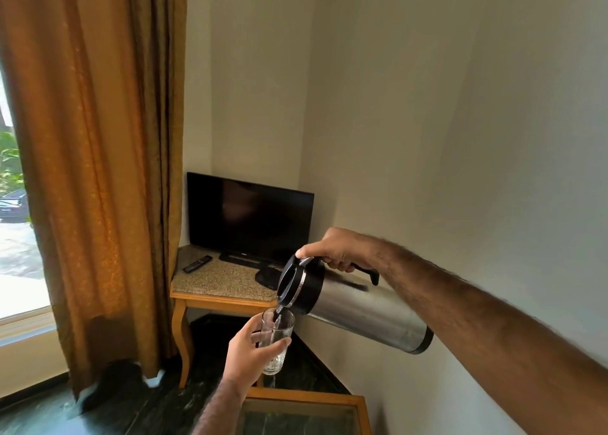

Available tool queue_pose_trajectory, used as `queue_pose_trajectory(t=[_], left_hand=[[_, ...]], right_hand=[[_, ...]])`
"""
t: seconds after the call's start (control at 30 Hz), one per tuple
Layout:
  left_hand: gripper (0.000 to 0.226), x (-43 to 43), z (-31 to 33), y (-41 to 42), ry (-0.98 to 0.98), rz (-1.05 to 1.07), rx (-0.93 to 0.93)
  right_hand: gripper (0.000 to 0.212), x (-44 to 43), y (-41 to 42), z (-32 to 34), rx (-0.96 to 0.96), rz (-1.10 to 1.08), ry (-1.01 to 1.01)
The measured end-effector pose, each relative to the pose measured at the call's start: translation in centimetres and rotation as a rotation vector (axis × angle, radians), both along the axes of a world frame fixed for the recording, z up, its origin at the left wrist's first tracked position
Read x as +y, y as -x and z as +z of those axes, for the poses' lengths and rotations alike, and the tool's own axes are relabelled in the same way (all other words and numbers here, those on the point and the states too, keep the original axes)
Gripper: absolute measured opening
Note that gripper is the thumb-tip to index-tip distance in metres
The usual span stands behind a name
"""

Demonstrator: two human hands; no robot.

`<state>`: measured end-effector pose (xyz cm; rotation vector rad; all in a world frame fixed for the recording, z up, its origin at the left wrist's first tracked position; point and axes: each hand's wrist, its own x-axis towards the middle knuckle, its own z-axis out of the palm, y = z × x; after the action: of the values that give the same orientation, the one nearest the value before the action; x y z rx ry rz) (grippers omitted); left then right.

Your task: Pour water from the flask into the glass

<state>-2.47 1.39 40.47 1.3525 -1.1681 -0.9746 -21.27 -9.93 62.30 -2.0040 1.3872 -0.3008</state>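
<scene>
In front of the flat black television on its corner stand, both hands are held up in the air with the task's things between them. The right hand is wrapped around the black handle of a tall brushed-steel flask with a black lid and black base band; its fingers are curled tight under the handle and the thumb presses on the metal lever at the lid. The flask is tipped well past level, lid end down and toward the television, base end up and away from it.

Just below the flask's spout — nearer the camera than the television stand — the left hand grips a clear, straight-sided drinking glass around its middle, fingers closed on the far side, thumb on the near side. The glass stands nearly upright, its rim right at the spout; a thin stream falls inside it and a little water sits at the bottom.

On the speckled stone top of the wooden stand a black remote control lies beside the television's foot. A heavy ochre curtain hangs to that side of the television — a bright window beyond it.
</scene>
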Motion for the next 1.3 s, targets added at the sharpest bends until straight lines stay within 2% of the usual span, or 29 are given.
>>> queue_pose_trajectory(t=[0.13, 0.3, 0.37, 0.6, 1.07, 1.2, 1.3], left_hand=[[0.064, -0.2, 0.2, 0.0, 0.002, 0.015, 0.013], [0.071, -0.2, 0.5, 0.0, 0.005, 0.03, 0.014], [0.072, -0.2, 0.7, 0.0, 0.008, 0.034, 0.012], [0.062, 0.2, 1.1, 0.1, 0.006, 0.065, -0.017], [0.053, 1.7, 1.0, 0.4, -0.002, 0.086, -0.019], [0.052, 1.9, 1.0, 0.5, 0.001, 0.078, -0.009], [0.053, 2.0, 0.9, 0.4, 0.003, 0.078, 0.007]], right_hand=[[0.052, -0.5, -0.6, 0.2, 0.043, 0.019, 0.011], [0.056, -0.8, -1.5, 0.6, 0.074, 0.044, 0.002], [0.049, -1.0, -1.8, 0.9, 0.093, 0.047, 0.007], [0.047, -1.0, -2.6, 1.6, 0.145, 0.049, 0.016], [0.059, -0.7, -3.1, 1.1, 0.171, 0.044, 0.009], [0.053, -0.4, -3.3, 1.0, 0.215, 0.064, 0.027], [0.057, -0.1, -3.5, 0.9, 0.238, 0.065, 0.045]])
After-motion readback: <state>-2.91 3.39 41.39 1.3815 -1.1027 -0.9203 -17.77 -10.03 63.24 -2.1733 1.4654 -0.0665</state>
